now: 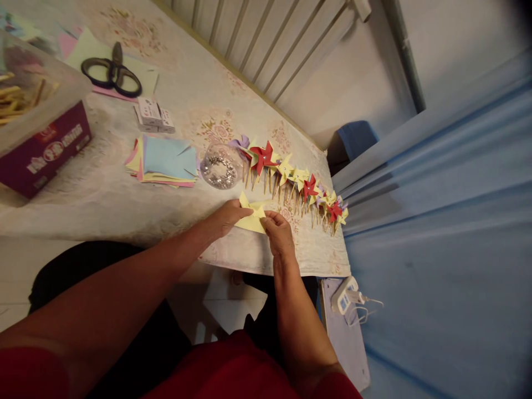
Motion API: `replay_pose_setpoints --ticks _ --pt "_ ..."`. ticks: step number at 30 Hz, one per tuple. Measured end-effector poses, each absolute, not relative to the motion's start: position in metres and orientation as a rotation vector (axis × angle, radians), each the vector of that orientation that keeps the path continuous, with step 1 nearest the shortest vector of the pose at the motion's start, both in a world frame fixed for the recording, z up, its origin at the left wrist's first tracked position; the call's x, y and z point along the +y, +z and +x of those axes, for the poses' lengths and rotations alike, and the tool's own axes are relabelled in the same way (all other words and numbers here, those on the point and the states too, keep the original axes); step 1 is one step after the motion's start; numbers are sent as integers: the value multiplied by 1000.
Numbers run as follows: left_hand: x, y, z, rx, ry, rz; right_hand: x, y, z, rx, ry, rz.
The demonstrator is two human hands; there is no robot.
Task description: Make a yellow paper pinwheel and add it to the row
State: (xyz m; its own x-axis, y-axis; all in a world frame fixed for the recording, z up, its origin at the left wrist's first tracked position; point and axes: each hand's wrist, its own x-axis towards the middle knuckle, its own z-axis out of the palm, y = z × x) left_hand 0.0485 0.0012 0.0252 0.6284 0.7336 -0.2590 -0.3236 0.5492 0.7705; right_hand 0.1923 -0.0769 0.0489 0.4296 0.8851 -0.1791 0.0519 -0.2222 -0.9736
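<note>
A sheet of yellow paper (251, 223) with its corners partly folded inward is held between both hands above the table's front edge. My left hand (228, 216) pinches it from the left, thumb over the folded part. From the right, my right hand (278, 230) grips it with thumb and fingers closed. Just beyond the hands sits a clear round dish (220, 168) of small shiny metal pieces. To its left lies a stack of coloured paper squares (169, 158), the top one light blue with slits at its corners.
A long row of finished paper pinwheels on sticks (307, 188) runs along the right. Black-handled scissors (112, 75) lie on paper sheets at the back left, near small boxes (153, 115). A bin of sticks (45, 149) stands far left. A power strip (347, 295) rests at lower right.
</note>
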Motion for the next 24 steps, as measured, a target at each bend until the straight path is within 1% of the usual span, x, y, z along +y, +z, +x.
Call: replay_pose_setpoints --ticks 7,14,19,24 --pt "1 25 48 605 619 727 -91 43 198 -1014 793 -1565" --pt "0 27 47 538 626 667 -98 46 201 -1253 822 -1536" --pt "0 31 46 585 606 742 -93 55 198 -1317 816 -1570" --pt "-1 29 46 582 600 771 -91 51 197 -1328 788 -1623"
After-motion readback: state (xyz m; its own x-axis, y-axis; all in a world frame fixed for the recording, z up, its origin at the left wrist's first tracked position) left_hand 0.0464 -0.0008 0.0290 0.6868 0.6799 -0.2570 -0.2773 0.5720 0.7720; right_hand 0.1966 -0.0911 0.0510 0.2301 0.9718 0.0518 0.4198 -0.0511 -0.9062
